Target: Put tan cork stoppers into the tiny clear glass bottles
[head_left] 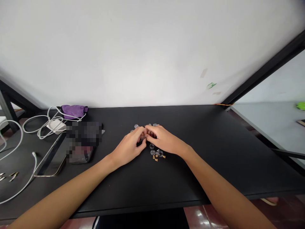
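Over the middle of the black table, my left hand (132, 143) and my right hand (164, 139) meet at the fingertips. Both are closed in a pinch. A clear glint between the left fingers looks like a small glass bottle; what the right fingertips hold is hidden. Just below my right hand lie small clear glass bottles (160, 153) with several tiny cork stoppers (156, 159) next to them. More clear bottles show beyond my hands, one of them a round-ended bottle (136, 126) past the left knuckles.
At the left, a phone (51, 157) lies beside a blurred-out dark item (83, 141). White cables (34, 162) coil around a white charger (56, 126) near a purple cloth pouch (73, 111). Small metallic pieces (13, 176) lie at the far left. A white wall (143, 57) backs the table.
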Demonstrator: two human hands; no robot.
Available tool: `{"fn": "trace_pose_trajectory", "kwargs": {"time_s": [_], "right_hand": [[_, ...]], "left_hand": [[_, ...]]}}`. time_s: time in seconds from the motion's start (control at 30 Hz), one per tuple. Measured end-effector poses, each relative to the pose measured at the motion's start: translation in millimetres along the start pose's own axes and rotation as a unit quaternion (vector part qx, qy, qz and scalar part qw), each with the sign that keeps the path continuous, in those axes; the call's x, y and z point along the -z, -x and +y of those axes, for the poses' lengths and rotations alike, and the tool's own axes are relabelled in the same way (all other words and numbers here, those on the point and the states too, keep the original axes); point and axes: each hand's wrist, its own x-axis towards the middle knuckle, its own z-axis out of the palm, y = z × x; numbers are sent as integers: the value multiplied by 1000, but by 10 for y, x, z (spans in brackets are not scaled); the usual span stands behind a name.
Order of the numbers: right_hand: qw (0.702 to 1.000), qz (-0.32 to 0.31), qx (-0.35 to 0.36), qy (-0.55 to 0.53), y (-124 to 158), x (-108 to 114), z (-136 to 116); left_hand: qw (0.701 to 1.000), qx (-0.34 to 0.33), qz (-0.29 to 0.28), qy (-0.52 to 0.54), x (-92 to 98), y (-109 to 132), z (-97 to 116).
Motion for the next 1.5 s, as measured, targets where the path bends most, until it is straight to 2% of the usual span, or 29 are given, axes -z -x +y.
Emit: {"fn": "trace_pose_trajectory", "kwargs": {"time_s": [1.5], "right_hand": [[999, -30, -13, 37, 49, 57, -75]], "left_hand": [[999, -9, -36, -39, 11, 20, 43]]}}
